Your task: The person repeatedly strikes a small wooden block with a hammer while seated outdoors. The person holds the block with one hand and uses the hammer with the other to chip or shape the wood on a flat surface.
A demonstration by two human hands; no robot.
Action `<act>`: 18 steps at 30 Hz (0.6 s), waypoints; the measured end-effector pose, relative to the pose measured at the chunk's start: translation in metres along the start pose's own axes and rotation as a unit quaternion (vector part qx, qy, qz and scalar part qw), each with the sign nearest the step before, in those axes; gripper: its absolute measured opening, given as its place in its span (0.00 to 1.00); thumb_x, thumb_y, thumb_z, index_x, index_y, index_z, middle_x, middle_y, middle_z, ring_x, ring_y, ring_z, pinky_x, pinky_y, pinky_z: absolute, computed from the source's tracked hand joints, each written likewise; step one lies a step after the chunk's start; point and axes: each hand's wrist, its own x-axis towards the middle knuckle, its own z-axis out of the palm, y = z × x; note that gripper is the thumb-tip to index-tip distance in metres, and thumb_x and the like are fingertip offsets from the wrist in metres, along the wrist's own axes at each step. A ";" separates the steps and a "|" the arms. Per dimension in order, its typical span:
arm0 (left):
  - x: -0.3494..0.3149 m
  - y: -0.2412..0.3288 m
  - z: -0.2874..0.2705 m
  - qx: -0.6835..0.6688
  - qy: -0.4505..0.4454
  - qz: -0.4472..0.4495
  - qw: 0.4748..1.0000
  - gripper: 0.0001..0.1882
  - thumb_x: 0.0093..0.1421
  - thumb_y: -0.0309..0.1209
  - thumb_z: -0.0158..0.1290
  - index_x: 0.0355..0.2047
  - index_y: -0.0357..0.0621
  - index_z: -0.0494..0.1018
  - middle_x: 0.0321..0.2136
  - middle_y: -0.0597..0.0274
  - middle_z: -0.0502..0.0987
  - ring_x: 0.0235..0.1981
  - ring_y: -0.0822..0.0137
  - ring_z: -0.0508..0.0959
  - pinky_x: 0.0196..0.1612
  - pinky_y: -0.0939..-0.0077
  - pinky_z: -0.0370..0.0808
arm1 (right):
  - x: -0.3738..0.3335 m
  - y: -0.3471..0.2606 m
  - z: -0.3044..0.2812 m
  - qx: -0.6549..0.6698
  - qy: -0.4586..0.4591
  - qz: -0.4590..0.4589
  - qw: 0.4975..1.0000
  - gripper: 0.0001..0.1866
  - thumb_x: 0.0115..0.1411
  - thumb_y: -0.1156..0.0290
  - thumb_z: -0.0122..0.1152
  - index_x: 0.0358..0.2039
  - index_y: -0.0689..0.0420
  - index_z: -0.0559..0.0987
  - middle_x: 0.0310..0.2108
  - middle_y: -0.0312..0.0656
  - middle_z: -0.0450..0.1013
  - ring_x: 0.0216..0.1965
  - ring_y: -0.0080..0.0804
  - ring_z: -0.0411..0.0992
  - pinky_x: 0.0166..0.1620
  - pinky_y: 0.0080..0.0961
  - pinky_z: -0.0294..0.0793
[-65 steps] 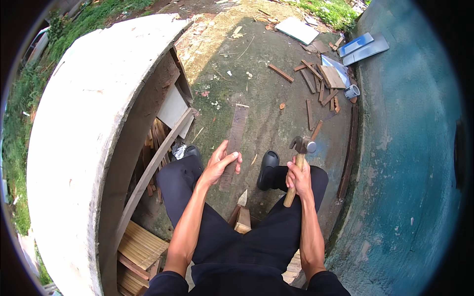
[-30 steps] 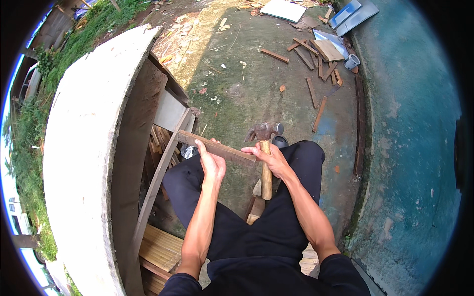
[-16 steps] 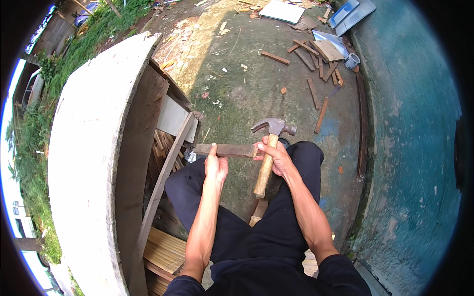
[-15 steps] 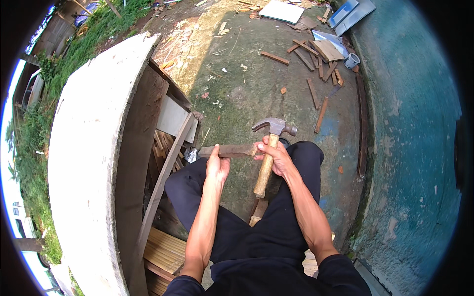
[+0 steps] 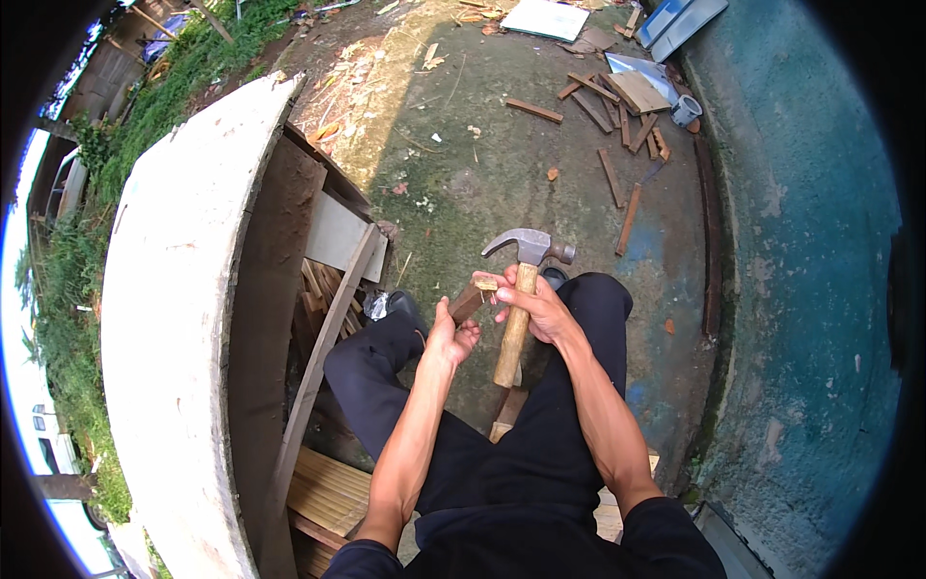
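My left hand is closed around a short brown wooden block, now pointing away from me and tilted, its pale cut end showing. My right hand is wrapped round the wooden handle of a claw hammer. The hammer stands nearly upright in the picture, its metal head at the far end and its claw toward the left. Fingertips of my right hand are beside the block's pale end; whether they touch it I cannot tell. Another piece of wood shows between my thighs.
A large white-topped wooden panel structure stands close on my left, with slats underneath. A blue-green wall runs along the right. Loose wood strips, a can and a white board lie ahead on the concrete.
The wooden block has swung from lying crosswise to pointing away from me. My left hand has moved right, nearer the right hand. The hammer has shifted slightly left.
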 end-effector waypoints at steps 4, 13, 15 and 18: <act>0.000 0.003 -0.003 0.018 0.006 -0.006 1.000 0.27 0.67 0.56 0.44 0.43 0.41 0.65 0.26 0.63 0.60 0.22 0.69 0.66 0.25 0.72 0.69 | 0.001 0.001 0.003 -0.033 -0.004 -0.014 0.999 0.15 0.60 0.71 0.66 0.37 0.52 0.66 0.56 0.58 0.69 0.45 0.30 0.75 0.42 0.27 0.79; 0.004 -0.001 -0.011 0.006 0.021 -0.003 1.000 0.25 0.67 0.55 0.45 0.43 0.43 0.64 0.27 0.64 0.61 0.23 0.69 0.68 0.27 0.69 0.72 | 0.002 -0.004 0.006 -0.113 -0.006 -0.056 0.992 0.16 0.57 0.74 0.68 0.36 0.52 0.66 0.47 0.53 0.76 0.57 0.40 0.72 0.54 0.33 0.73; 0.005 0.000 -0.009 -0.013 0.025 -0.007 1.000 0.25 0.67 0.54 0.45 0.43 0.43 0.64 0.26 0.64 0.61 0.23 0.69 0.68 0.28 0.69 0.73 | 0.002 -0.005 0.007 -0.124 -0.008 -0.046 0.991 0.16 0.57 0.74 0.69 0.35 0.53 0.66 0.46 0.51 0.76 0.59 0.41 0.70 0.55 0.33 0.72; 0.003 0.004 -0.010 0.001 0.016 -0.002 1.000 0.25 0.67 0.55 0.45 0.44 0.42 0.63 0.26 0.63 0.61 0.24 0.69 0.68 0.29 0.69 0.74 | 0.004 -0.002 0.006 -0.133 0.015 -0.032 0.990 0.17 0.55 0.75 0.69 0.35 0.53 0.66 0.46 0.49 0.76 0.58 0.39 0.70 0.54 0.31 0.73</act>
